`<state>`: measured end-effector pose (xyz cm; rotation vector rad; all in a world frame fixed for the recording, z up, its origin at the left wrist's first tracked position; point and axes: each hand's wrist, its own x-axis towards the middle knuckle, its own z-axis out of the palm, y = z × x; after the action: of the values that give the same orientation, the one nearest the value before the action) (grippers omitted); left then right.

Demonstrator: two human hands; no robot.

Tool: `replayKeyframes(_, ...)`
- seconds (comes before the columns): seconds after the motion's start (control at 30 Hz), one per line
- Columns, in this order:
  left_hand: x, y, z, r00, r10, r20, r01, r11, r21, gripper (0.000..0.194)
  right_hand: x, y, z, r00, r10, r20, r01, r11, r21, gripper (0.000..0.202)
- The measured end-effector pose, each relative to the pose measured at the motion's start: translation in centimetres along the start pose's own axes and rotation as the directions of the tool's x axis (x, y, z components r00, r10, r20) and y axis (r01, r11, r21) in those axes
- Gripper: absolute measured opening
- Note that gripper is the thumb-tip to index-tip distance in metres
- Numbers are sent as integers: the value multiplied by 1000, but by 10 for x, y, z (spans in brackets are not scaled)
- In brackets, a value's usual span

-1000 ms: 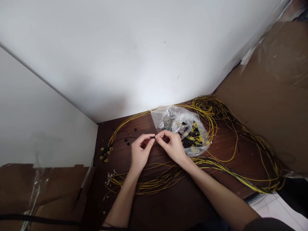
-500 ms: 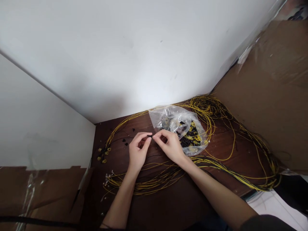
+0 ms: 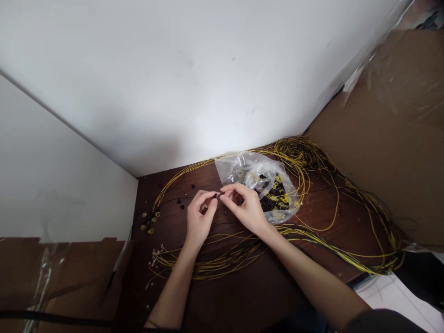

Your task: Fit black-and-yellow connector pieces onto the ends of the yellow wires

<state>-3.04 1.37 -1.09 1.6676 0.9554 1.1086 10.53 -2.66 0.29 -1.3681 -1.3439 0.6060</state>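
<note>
Between the thumb and fingertips of my left hand (image 3: 201,212) is a small black plastic piece (image 3: 214,196), partly covered by the fingers. My right hand (image 3: 246,208) is close by on the right, its thumb and index fingertips a little apart just beside the piece; I see nothing between them. Behind my right hand lies a clear plastic bag (image 3: 236,172) of black and yellow connector parts (image 3: 275,196). A few loose black bits (image 3: 180,205) rest on the dark brown table (image 3: 222,300) left of my hands.
Yellow and black wires (image 3: 225,268) run across the table under my forearms. A coil of wire (image 3: 294,152) sits at the back right. Several yellow-tipped wire ends (image 3: 150,221) lie at the left. A white wall (image 3: 208,92) and cardboard (image 3: 391,138) enclose the table.
My right thumb and index finger have parted from a pinch, the index finger lifting. The black piece in my left hand has turned from lying flat to tilted upward.
</note>
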Motion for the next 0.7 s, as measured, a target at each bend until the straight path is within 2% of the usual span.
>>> replayKeyframes(0.2,0,-1,1,998,33,54,-35,999,34,12,0,0,-2,1000,-5,2,5,1000,-6,11)
replayKeyframes(0.37,-1,-1,1,998,26,64,-26,1000,9,12,1,3,-1,991,105,-84,-101,994,48,14)
replayKeyframes(0.47,-2,-2,1,998,7,70,-7,1000,-3,13,1,4,-1,986,143,-88,-135,987,89,14)
replayKeyframes(0.7,-2,-5,1,997,-6,82,3,999,38,14,1,2,-2,1000,31,2,-31,999,23,11)
